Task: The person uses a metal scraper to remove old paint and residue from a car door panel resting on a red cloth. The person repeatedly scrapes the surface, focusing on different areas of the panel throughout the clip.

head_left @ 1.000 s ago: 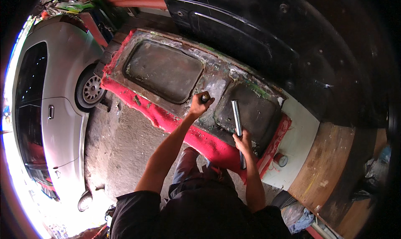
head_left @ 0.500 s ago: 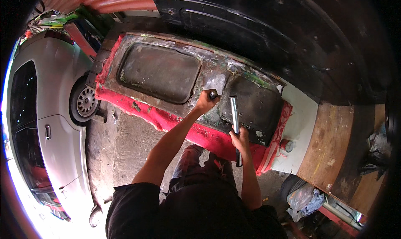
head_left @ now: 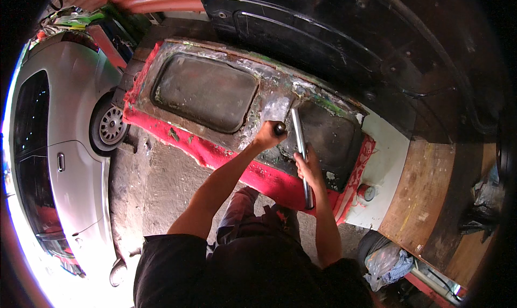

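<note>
My left hand [head_left: 268, 136] is closed around a short tool with a dark, rounded handle end [head_left: 279, 128]. Its working end is hidden under the fist, which rests over the middle of a worn metal panel [head_left: 245, 137]. That panel has two recessed dark fields and patchy, scraped paint, with a pale grey patch [head_left: 275, 108] just beyond the left fist. In my right hand [head_left: 309, 168] is a long shiny metal bar [head_left: 299, 133], gripped around its lower half. The bar slants across the panel's right part, its far end close to the middle strip.
Red cloth [head_left: 215, 156] lies under the panel. A small can [head_left: 367, 192] stands on the white surface [head_left: 385, 173] at right, beside wooden boards [head_left: 423, 184]. A big black panel [head_left: 344, 44] rises behind. At left is a silver car [head_left: 81, 173]; plastic bags [head_left: 385, 258] lie lower right.
The metal bar has swung up and away from me, its far end now farther over the panel. My left fist has shifted slightly right and nearer to me.
</note>
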A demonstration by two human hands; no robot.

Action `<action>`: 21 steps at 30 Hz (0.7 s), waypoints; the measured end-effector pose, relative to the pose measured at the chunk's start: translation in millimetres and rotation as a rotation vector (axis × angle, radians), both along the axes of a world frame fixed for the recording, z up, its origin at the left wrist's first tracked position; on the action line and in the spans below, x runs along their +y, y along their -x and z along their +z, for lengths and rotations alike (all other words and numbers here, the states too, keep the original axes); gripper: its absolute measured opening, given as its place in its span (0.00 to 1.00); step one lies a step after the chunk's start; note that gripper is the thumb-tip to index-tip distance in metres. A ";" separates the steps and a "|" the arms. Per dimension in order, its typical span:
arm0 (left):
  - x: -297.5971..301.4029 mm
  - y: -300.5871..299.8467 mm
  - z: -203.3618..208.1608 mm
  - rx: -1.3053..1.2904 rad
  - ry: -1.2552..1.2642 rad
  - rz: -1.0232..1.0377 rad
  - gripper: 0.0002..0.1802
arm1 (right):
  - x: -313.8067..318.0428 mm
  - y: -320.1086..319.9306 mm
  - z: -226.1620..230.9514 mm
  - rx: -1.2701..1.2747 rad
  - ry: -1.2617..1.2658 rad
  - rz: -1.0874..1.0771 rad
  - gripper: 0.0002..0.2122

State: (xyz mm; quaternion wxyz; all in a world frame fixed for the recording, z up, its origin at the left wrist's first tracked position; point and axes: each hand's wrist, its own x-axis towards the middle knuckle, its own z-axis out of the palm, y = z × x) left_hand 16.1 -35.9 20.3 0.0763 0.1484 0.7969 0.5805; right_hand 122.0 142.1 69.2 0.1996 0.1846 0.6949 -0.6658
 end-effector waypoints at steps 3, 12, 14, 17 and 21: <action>-1.7 1.2 -6.9 0.000 -0.024 0.015 0.08 | -0.3 14.2 19.2 0.013 0.012 -0.020 0.12; 0.6 -2.6 0.0 -0.021 0.058 0.065 0.09 | 11.2 22.3 6.8 0.164 -0.198 0.043 0.13; 3.6 -4.9 -0.6 -0.011 0.049 0.049 0.08 | 11.7 24.8 22.3 0.064 -0.045 -0.115 0.14; 7.8 -3.3 -0.2 -0.044 0.041 0.030 0.07 | 12.9 18.7 -14.8 0.232 -0.328 0.036 0.16; 1.7 2.2 0.5 -0.129 0.031 0.068 0.08 | 21.4 8.6 -33.1 0.492 -0.588 0.182 0.15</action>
